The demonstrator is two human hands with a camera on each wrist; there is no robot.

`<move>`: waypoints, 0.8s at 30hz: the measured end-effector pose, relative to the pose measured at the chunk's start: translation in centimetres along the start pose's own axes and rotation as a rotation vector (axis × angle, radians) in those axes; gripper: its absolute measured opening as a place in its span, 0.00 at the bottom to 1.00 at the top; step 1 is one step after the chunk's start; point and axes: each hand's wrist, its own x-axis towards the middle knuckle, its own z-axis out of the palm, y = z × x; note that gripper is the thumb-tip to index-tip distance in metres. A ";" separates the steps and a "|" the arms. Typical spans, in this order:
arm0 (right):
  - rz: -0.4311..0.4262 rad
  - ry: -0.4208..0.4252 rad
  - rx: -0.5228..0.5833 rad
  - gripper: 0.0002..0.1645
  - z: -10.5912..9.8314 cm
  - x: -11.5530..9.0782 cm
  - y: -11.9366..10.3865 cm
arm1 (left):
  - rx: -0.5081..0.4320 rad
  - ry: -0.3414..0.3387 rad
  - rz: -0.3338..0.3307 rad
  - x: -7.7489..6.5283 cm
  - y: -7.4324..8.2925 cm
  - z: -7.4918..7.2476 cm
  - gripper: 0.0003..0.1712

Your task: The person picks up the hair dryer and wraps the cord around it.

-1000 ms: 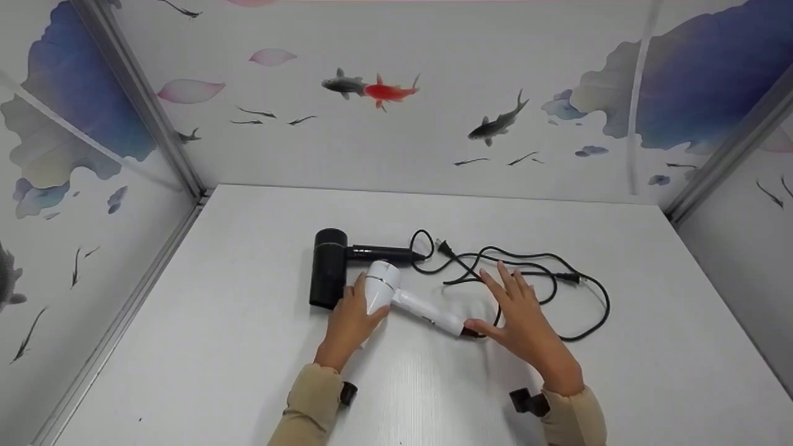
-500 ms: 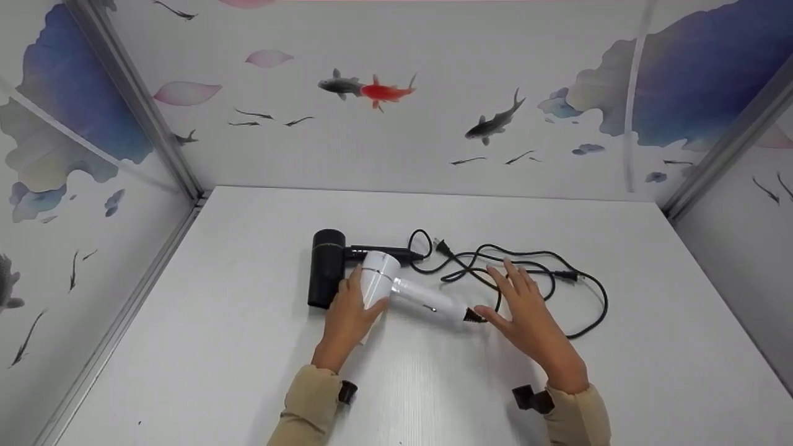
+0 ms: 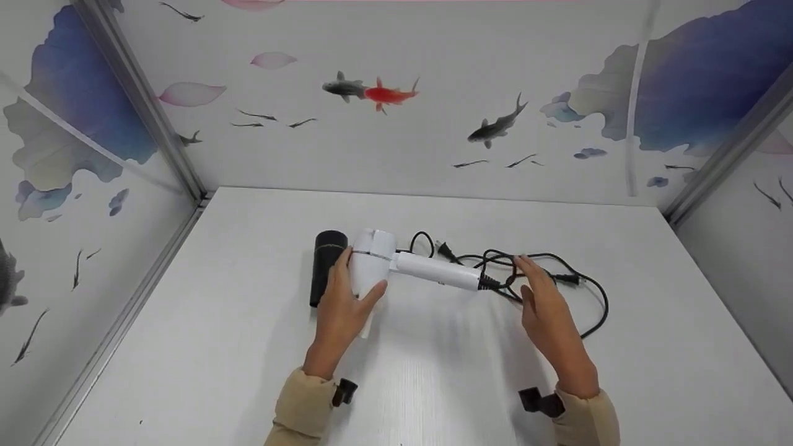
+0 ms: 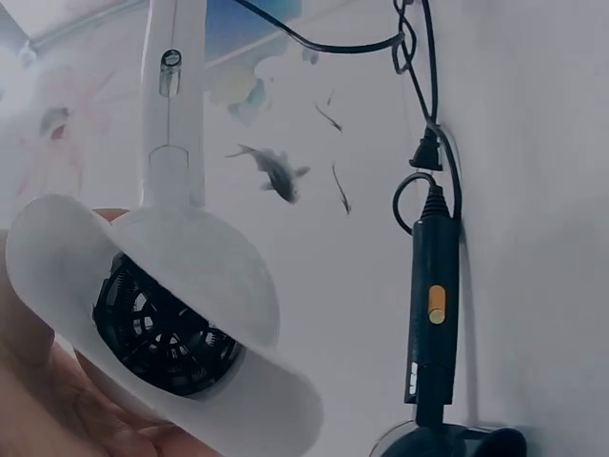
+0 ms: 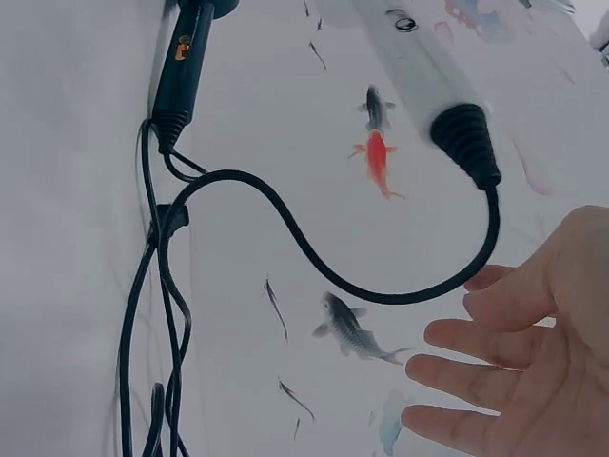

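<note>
Left hand [image 3: 341, 303] grips the white hair dryer [image 3: 416, 265] by its head, raised beside the black hair dryer [image 3: 327, 272], right hand [image 3: 548, 316] extends loose fingers near the white one's cord [image 5: 390, 298], contact unclear; best steady the handle and guide slack clear.

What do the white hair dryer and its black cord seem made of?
White hair dryer: probably hard plastic, smooth and slightly glossy; a thin seam runs along its handle. Black cord: likely rubber or soft plastic, fairly matte, bending in a smooth curve.
</note>
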 end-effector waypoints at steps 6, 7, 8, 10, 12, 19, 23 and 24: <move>0.010 0.122 0.103 0.30 -0.1 -0.1 -0.7 | -0.062 0.061 0.011 -0.7 1.1 -0.9 0.51; 0.011 0.135 0.115 0.30 -0.1 -0.1 -0.9 | -0.076 0.067 0.011 -0.7 1.3 -1.0 0.51; 0.011 0.145 0.129 0.31 0.0 0.0 -1.0 | -0.094 0.071 0.011 -0.8 1.5 -1.1 0.52; 0.007 0.155 0.162 0.32 0.1 0.0 -1.3 | -0.136 0.073 0.011 -1.0 1.8 -1.2 0.54; 0.005 0.157 0.195 0.33 0.1 0.1 -1.5 | -0.177 0.075 0.020 -1.1 2.0 -1.2 0.54; -0.022 0.204 0.255 0.30 0.3 0.1 -2.0 | -0.275 0.088 0.101 -1.3 2.3 -1.0 0.51; -0.032 0.274 0.260 0.27 0.3 0.1 -2.1 | -0.315 0.099 0.156 -1.5 2.3 -0.9 0.50; -0.032 0.292 0.261 0.26 0.2 0.1 -2.2 | -0.323 0.099 0.161 -1.6 2.3 -0.9 0.50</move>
